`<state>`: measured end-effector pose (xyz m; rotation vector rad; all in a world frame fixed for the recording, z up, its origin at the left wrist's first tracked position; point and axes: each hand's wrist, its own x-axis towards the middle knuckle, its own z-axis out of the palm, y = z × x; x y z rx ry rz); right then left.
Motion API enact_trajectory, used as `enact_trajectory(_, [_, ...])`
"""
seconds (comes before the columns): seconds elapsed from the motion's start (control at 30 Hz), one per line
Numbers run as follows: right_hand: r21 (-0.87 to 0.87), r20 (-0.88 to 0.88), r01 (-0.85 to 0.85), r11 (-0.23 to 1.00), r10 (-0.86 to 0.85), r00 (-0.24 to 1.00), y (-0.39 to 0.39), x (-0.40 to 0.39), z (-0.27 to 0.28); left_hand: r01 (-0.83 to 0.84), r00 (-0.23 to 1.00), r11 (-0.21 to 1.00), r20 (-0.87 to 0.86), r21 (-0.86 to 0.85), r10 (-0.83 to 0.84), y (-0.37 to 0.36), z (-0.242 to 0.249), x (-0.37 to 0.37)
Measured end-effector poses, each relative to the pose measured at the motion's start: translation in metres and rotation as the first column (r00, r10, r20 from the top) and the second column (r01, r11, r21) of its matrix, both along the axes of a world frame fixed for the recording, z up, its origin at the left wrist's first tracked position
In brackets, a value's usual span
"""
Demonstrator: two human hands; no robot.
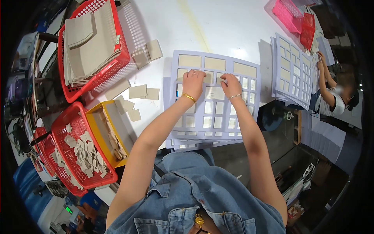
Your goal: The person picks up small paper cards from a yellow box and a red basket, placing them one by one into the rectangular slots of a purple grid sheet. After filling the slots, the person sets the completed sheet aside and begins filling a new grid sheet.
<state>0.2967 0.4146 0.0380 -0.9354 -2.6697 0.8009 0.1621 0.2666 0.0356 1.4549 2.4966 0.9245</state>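
Note:
A pale lavender board (230, 65) with many rectangular openings lies in front of me on a stack of similar boards. Beige cardboard fills its upper openings; several lower ones look paler. My left hand (193, 82) rests on the upper middle of the board, fingers curled and fingertips pressed down; whatever lies beneath them is hidden. To its right, my right hand (232, 85) bends its thumb and fingers at a small beige cardboard piece (221, 78) in an opening. Part of that piece is covered by the fingers.
At left stand a red basket (124, 58) of cardboard sheets, a yellow box (95, 117) and a red basket (58, 126) with small pieces. Loose cardboard pieces (138, 91) lie beside them. More boards (290, 66) and another person (329, 97) are at right.

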Motion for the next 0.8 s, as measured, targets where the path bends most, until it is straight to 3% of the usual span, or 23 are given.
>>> enact_trajectory(0.17, [-0.038,0.025,0.017,0.999,-0.017,1.000,-0.006,0.000,-0.001,0.273,0.944,0.955,-0.159,-0.114,-0.289,-0.013,-0.006,0.005])
enact_trajectory(0.27, [0.010,0.008,-0.006,1.000,0.006,1.000,-0.004,0.001,-0.006,0.287,0.944,0.927,-0.094,-0.241,-0.317,-0.007,-0.006,0.005])
enact_trajectory(0.4, [0.240,0.083,-0.051,0.970,0.032,0.996,-0.011,0.000,0.000,0.296,0.945,0.940,-0.090,-0.168,-0.314,-0.010,-0.008,0.002])
enact_trajectory(0.5, [0.194,0.240,-0.059,0.979,0.011,0.971,-0.008,-0.006,0.002,0.249,0.962,0.962,-0.083,-0.108,-0.259,-0.021,-0.012,0.009])
enact_trajectory(0.57, [0.285,0.190,-0.034,0.958,-0.022,0.982,-0.016,-0.018,0.013,0.258,0.966,0.959,0.001,-0.114,-0.260,-0.028,0.009,0.005])
enact_trajectory(0.67, [0.362,0.005,-0.028,0.932,0.028,1.000,-0.037,-0.051,0.027,0.086,0.984,0.985,0.142,0.152,-0.107,-0.042,0.018,-0.008])
enact_trajectory(0.73, [0.351,-0.068,-0.087,0.932,0.118,0.991,-0.069,-0.074,0.024,-0.128,0.981,0.974,0.171,0.188,0.096,-0.073,0.014,-0.025])
enact_trajectory(0.8, [0.256,0.060,-0.264,0.930,0.257,0.964,-0.112,-0.102,0.019,-0.308,0.947,0.912,0.182,0.270,0.265,-0.113,0.005,-0.050])
